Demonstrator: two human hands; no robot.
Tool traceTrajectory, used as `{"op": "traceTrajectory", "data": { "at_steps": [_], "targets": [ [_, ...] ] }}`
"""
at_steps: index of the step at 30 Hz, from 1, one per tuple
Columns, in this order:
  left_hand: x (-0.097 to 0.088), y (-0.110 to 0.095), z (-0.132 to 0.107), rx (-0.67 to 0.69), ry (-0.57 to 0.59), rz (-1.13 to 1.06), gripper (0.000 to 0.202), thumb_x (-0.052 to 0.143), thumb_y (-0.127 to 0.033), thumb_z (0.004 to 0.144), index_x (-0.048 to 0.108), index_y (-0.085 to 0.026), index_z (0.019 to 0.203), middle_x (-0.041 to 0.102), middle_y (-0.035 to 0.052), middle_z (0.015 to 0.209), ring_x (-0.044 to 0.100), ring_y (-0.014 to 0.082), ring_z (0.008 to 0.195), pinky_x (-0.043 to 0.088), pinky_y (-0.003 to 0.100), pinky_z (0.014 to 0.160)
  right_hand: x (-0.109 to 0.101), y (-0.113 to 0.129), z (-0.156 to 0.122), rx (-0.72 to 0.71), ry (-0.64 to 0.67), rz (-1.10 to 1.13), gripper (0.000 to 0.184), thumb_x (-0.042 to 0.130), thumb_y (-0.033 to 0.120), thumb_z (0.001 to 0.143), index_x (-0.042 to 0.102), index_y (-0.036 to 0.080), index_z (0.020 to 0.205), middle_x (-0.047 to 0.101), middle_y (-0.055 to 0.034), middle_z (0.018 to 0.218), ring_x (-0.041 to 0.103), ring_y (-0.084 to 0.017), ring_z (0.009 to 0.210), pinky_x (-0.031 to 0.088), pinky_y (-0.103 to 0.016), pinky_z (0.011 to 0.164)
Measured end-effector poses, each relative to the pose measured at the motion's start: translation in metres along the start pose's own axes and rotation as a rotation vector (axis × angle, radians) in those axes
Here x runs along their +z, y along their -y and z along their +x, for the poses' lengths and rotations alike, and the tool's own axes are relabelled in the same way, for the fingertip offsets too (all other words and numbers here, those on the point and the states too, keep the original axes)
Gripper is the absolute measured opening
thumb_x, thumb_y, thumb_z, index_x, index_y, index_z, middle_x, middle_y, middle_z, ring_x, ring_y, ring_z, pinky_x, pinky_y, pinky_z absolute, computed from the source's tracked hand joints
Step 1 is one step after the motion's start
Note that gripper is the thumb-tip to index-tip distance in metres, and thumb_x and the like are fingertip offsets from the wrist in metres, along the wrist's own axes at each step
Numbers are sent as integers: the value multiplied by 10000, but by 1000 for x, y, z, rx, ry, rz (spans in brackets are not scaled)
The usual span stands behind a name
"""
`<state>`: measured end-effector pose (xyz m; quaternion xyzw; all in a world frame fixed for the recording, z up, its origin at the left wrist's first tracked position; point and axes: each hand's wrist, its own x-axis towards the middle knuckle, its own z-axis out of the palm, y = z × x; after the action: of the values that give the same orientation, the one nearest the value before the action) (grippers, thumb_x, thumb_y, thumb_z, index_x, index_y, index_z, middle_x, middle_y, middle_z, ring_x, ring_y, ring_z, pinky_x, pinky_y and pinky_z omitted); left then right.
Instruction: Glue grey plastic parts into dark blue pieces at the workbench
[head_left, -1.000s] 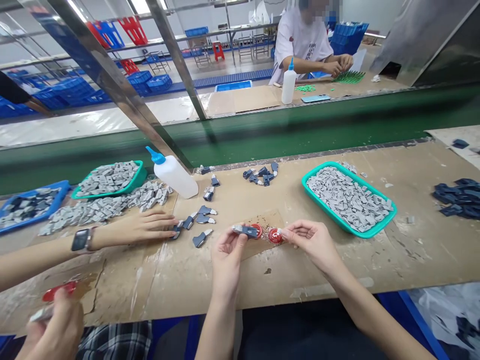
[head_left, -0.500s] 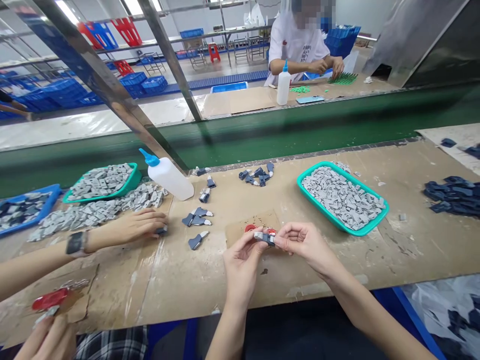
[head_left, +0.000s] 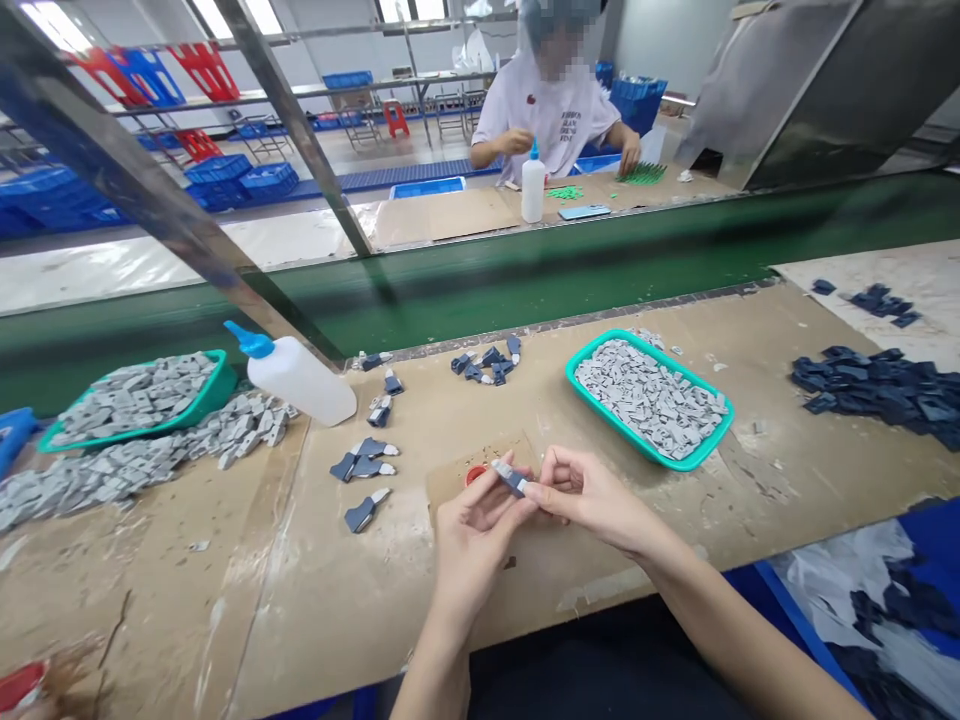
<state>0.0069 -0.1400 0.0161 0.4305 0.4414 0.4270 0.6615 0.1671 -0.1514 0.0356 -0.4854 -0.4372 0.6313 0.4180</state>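
Observation:
My left hand (head_left: pixel 466 535) and my right hand (head_left: pixel 596 500) meet over the cardboard-covered table. Between their fingertips is a small navy and grey plastic piece (head_left: pixel 513 478), tilted with its grey end up to the left. Both hands are closed on it, the left at its side and the right thumb at its lower end. Just behind my left fingers a red round dish (head_left: pixel 475 474) sits on a small cardboard square (head_left: pixel 444 482), partly covered by my hands. Similar navy pieces with light tips (head_left: pixel 366 458) lie to the left.
A green basket (head_left: pixel 651 452) of grey parts stands right of centre; another green basket (head_left: pixel 217 385) is at left by loose grey parts. A white squeeze bottle (head_left: pixel 311 382) leans near a metal post. Navy parts (head_left: pixel 877 385) are heaped right. A person (head_left: pixel 551 120) works across the green belt.
The view has turned right, and the neighbour's arms at left have gone out of sight. The held piece is now tilted more steeply. The person opposite has moved one hand towards the bottle.

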Motion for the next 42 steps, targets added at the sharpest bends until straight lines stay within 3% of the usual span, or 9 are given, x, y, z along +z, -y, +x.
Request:
{"op": "traceTrajectory", "data": {
  "at_steps": [3,6,10,14,17,21,31,36,42],
  "targets": [
    [-12,-9,15,41,-83,38,531,758,-217,669,618,-130,1174,698,128,1076,651,264,1014,513,389,926,-34,9,11,-27,-132,-150,285,572,447,829,523,202,966,667,-40,795,603,-159,674,457,-261,577],
    [-37,-18,39,132,-197,118,578,718,-273,712,556,-125,1247,694,137,1078,666,250,979,495,398,937,-91,19,29,-96,-574,-516,305,537,434,846,559,222,1063,683,-67,933,631,-192,790,473,-284,648],
    [-86,-28,77,234,-360,670,609,647,-336,741,513,-129,1299,688,151,1066,658,279,986,500,412,890,-152,25,58,156,-888,-1036,227,582,363,820,674,216,965,702,-78,940,638,-235,866,454,-323,750],
    [-124,-38,99,237,-140,1504,570,502,-271,791,466,-122,1340,688,156,1030,651,326,938,496,448,802,-162,21,82,276,-919,-1068,230,680,409,732,715,190,791,707,-126,846,641,-297,883,460,-360,736],
    [-133,-44,107,320,54,1644,482,422,-131,755,574,-117,1212,641,171,1135,613,315,1016,475,426,849,-154,16,89,294,-946,-1092,211,674,364,744,715,194,860,705,-134,883,637,-306,914,462,-375,749],
    [-119,-50,128,392,86,1597,331,458,-107,714,678,-131,960,626,168,1126,534,323,1127,393,430,980,-147,12,88,245,-932,-1127,182,624,317,784,715,181,865,704,-143,887,632,-311,927,461,-378,757],
    [-61,-43,221,444,73,1079,322,629,-155,684,664,-148,1004,669,159,1044,583,323,1033,400,469,953,-145,13,68,-49,-882,-1006,188,550,289,805,666,164,886,709,-89,849,656,-224,817,483,-322,751],
    [-66,-44,184,379,34,689,469,648,-349,731,602,-136,1147,672,165,1057,645,259,963,489,417,870,-109,7,32,-262,-655,-401,297,604,418,786,679,172,933,696,-94,853,640,-217,734,524,-328,598],
    [-64,-47,95,190,-7,131,446,694,-350,741,591,-156,1129,685,114,1047,671,208,933,472,367,939,-37,-25,7,-67,-339,-49,294,731,426,679,705,164,810,695,-70,745,617,-181,637,517,-316,584]
  ]
}}
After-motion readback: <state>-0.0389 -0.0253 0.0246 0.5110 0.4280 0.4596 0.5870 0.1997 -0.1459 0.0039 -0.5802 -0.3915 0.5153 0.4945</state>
